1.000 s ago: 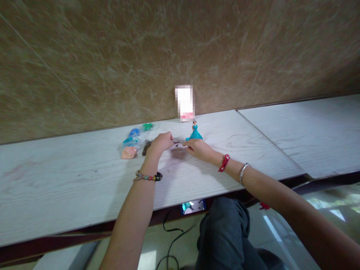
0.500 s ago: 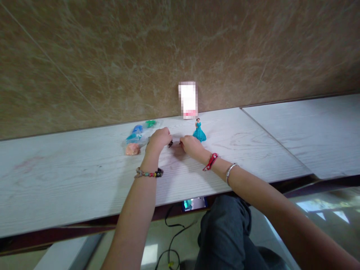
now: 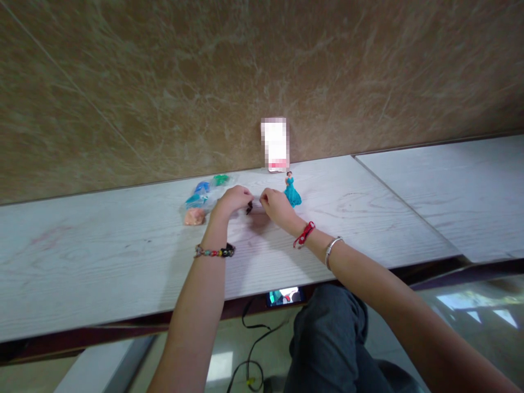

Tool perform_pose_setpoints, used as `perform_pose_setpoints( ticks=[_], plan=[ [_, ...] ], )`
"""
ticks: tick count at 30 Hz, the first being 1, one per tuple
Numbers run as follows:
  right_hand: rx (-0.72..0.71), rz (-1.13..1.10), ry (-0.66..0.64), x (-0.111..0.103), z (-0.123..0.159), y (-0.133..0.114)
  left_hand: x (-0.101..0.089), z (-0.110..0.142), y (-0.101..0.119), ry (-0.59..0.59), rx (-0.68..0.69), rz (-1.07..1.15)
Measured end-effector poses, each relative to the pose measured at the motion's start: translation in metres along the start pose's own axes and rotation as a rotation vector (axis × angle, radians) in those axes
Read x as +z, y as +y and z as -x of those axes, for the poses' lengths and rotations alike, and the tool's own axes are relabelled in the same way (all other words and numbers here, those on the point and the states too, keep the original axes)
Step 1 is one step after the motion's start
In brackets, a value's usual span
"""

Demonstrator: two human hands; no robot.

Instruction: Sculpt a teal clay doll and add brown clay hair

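Note:
My left hand (image 3: 235, 200) is closed, fingers pinched, over the white tabletop. A small dark piece (image 3: 249, 207), soft-looking and irregular, shows under its fingertips. Close by on the right, my right hand (image 3: 278, 207) also pinches, its fingertips a short gap from the left ones; whatever is in them is too small to make out. Just behind the right hand stands a small figurine (image 3: 292, 192) of a dark-haired figure in a teal dress. Left of my left hand lie clear bags with a peach lump (image 3: 194, 216), a teal lump (image 3: 196, 200), a blue lump (image 3: 202, 187) and a green lump (image 3: 221, 179).
A phone-like upright panel (image 3: 275, 144), its face blurred out, leans on the brown marbled wall (image 3: 123, 98). The white wood-grain table (image 3: 102, 251) has a seam at right. Below its front edge are a lit phone screen (image 3: 285, 296) and a black cable (image 3: 248, 363).
My right hand has lifted slightly, fingertips now higher and nearer the left hand's. The left hand has shifted a little right, dark piece still at its fingertips. The view has moved slightly.

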State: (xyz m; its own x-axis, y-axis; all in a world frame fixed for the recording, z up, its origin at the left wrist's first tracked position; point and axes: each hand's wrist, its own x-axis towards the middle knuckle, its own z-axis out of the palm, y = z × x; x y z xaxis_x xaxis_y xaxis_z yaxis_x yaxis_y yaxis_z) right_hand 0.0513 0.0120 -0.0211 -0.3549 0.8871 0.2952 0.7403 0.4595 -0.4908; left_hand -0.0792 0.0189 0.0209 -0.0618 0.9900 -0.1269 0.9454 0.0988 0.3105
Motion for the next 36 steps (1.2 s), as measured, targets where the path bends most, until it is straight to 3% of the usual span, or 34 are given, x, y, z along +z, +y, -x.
perform_pose_setpoints(
  ticks=[4, 15, 30, 36],
  plan=[
    [0.03, -0.135, 0.096, -0.003, -0.001, 0.002, -0.004, 0.004, 0.003, -0.105, 0.123, 0.215],
    [0.019, -0.264, 0.125, 0.001, -0.001, 0.008, -0.008, 0.009, 0.006, -0.153, 0.122, 0.361],
    [-0.017, -0.004, 0.063, -0.008, 0.004, 0.001, -0.008, 0.008, 0.005, -0.158, 0.11, 0.365],
    [-0.027, -0.017, 0.082, -0.009, 0.005, 0.002, -0.009, 0.009, 0.008, -0.123, 0.118, 0.398]
  ],
)
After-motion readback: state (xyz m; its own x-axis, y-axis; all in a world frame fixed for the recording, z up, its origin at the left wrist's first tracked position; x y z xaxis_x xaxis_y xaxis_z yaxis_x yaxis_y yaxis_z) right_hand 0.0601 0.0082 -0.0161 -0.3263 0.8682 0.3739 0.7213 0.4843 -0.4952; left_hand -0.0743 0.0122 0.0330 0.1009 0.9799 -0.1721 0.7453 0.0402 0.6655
